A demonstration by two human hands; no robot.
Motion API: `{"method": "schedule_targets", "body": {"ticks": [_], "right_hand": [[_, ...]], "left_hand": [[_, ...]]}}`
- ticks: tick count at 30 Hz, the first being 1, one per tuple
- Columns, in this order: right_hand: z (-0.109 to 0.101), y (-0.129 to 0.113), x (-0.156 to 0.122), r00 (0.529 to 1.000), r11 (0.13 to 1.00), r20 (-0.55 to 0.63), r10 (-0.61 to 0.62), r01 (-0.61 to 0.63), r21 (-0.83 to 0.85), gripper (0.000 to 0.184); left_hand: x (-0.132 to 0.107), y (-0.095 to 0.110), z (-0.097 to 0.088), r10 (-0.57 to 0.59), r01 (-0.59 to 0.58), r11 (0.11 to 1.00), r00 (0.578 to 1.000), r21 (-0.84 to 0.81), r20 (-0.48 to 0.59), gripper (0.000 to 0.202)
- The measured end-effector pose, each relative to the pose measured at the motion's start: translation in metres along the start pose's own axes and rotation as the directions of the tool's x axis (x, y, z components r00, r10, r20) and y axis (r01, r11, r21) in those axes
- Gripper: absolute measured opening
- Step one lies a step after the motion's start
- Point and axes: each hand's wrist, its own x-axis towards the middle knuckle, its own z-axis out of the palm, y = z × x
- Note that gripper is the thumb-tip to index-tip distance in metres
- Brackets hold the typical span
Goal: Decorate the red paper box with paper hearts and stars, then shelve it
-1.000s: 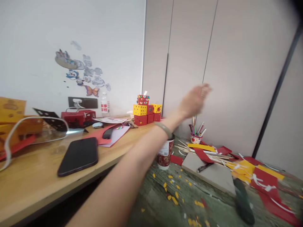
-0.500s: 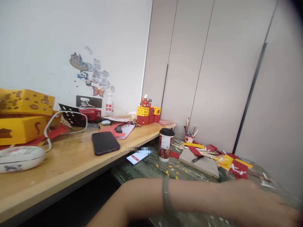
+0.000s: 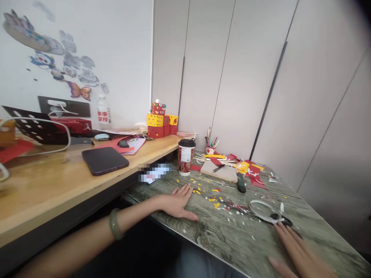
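Note:
My left hand [image 3: 177, 202], a green bangle on its wrist, lies flat on the dark wood-grain table [image 3: 220, 235] with its fingers stretched out. Nothing is in it. Small yellow, white and red paper scraps [image 3: 216, 202] are scattered just beyond its fingertips. At the lower right, my right hand [image 3: 303, 249] is open, slightly blurred, with its fingers extended. Its fingertips are at a black-handled tool [image 3: 285, 221], perhaps scissors, beside a white ring [image 3: 256, 208] like a roll of tape. Whether they touch it, I cannot tell.
A lidded paper cup [image 3: 185, 158] stands near the lighter desk [image 3: 136, 164]. Behind it are a grey board [image 3: 217, 173], a pen cup [image 3: 211, 148] and coloured paper pieces [image 3: 253, 172]. A dark phone [image 3: 104, 160] lies on the desk; red and yellow boxes [image 3: 159, 123] are stacked at its back.
My left arm has drawn back from the right, and its hand now rests flat on the table. My right hand has come into view. The camera has turned to the right and down.

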Motion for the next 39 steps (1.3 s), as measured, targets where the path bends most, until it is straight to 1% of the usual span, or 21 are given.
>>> {"method": "schedule_targets", "body": {"ticks": [2,4,7,8,9,10,12,14,16,19,21,23,24,26,28,30,31,33,35,36,39], "right_hand": [[-0.001,-0.008,0.012,0.999,0.999,0.040,0.024,-0.023,-0.038,0.083],[-0.001,-0.014,0.028,0.997,0.997,0.066,0.032,-0.028,-0.069,0.084],[0.003,-0.020,0.060,0.993,0.997,0.104,0.051,-0.045,-0.066,0.081],[0.004,-0.021,0.070,0.994,0.998,0.106,0.038,-0.033,-0.052,0.079],[0.005,-0.022,0.079,0.996,0.999,0.080,0.030,-0.027,-0.045,0.076],[0.006,-0.022,0.085,0.999,0.999,0.039,0.028,-0.026,-0.048,0.076],[0.006,-0.020,0.087,0.998,0.997,-0.055,0.007,-0.011,-0.073,0.076],[0.005,-0.019,0.079,0.992,0.994,-0.117,-0.040,0.028,-0.105,0.076],[0.004,-0.021,0.066,0.996,0.995,-0.077,-0.051,0.044,-0.092,0.080],[0.002,-0.035,0.053,0.996,0.996,0.065,-0.056,0.061,-0.064,0.082],[0.003,-0.048,0.055,0.987,0.996,0.150,-0.050,0.060,-0.065,0.079],[0.006,-0.063,0.066,0.981,0.996,0.191,-0.027,0.043,-0.078,0.081],[0.009,-0.070,0.073,0.981,0.996,0.193,-0.019,0.035,-0.083,0.083],[0.014,-0.083,0.089,0.984,0.996,0.177,-0.023,0.038,-0.081,0.085],[0.018,-0.094,0.106,0.984,0.996,0.173,-0.051,0.063,-0.068,0.085],[0.020,-0.102,0.125,0.978,0.995,0.191,-0.086,0.095,-0.036,0.083],[0.021,-0.104,0.134,0.973,0.994,0.203,-0.107,0.111,-0.010,0.082],[0.023,-0.102,0.151,0.966,0.992,0.225,-0.126,0.121,0.038,0.083],[0.024,-0.096,0.161,0.965,0.988,0.218,-0.147,0.131,0.086,0.083],[0.024,-0.093,0.162,0.968,0.984,0.196,-0.159,0.141,0.104,0.083],[0.020,-0.086,0.151,0.972,0.975,0.109,-0.208,0.197,0.104,0.081]], "left_hand": [[0.012,0.004,0.002,0.002,-0.002,1.000,0.999,-0.006,-0.036,0.110],[0.030,0.012,0.002,0.023,-0.024,1.000,0.998,-0.006,-0.052,0.107],[0.060,0.024,0.000,0.139,-0.139,0.990,0.987,0.002,-0.075,0.096],[0.068,0.027,-0.001,0.183,-0.183,0.983,0.979,0.002,-0.092,0.094],[0.075,0.029,-0.002,0.202,-0.203,0.979,0.973,0.004,-0.115,0.092],[0.079,0.029,-0.004,0.191,-0.192,0.981,0.973,0.005,-0.133,0.092],[0.080,0.024,-0.006,0.092,-0.094,0.996,0.977,0.000,-0.192,0.095],[0.073,0.014,-0.007,-0.057,0.053,0.998,0.969,-0.024,-0.242,0.099],[0.063,0.003,-0.004,-0.206,0.199,0.979,0.940,-0.052,-0.272,0.104],[0.054,-0.006,0.003,-0.380,0.366,0.925,0.880,-0.101,-0.285,0.112],[0.054,-0.005,0.007,-0.434,0.414,0.901,0.855,-0.129,-0.285,0.112],[0.060,0.002,0.009,-0.447,0.424,0.895,0.849,-0.141,-0.280,0.107],[0.064,0.006,0.010,-0.442,0.418,0.897,0.853,-0.143,-0.278,0.103],[0.077,0.016,0.011,-0.406,0.381,0.913,0.874,-0.145,-0.267,0.096],[0.093,0.027,0.012,-0.319,0.287,0.946,0.906,-0.149,-0.279,0.091],[0.109,0.036,0.011,-0.191,0.149,0.976,0.936,-0.160,-0.295,0.085],[0.116,0.039,0.010,-0.139,0.096,0.983,0.946,-0.159,-0.292,0.081],[0.125,0.042,0.005,-0.073,0.027,0.986,0.955,-0.162,-0.289,0.075],[0.125,0.040,-0.002,-0.057,0.005,0.985,0.953,-0.174,-0.296,0.070],[0.122,0.038,-0.005,-0.061,0.004,0.983,0.950,-0.182,-0.305,0.069],[0.102,0.030,-0.006,-0.119,0.053,0.977,0.937,-0.204,-0.329,0.071]]}}
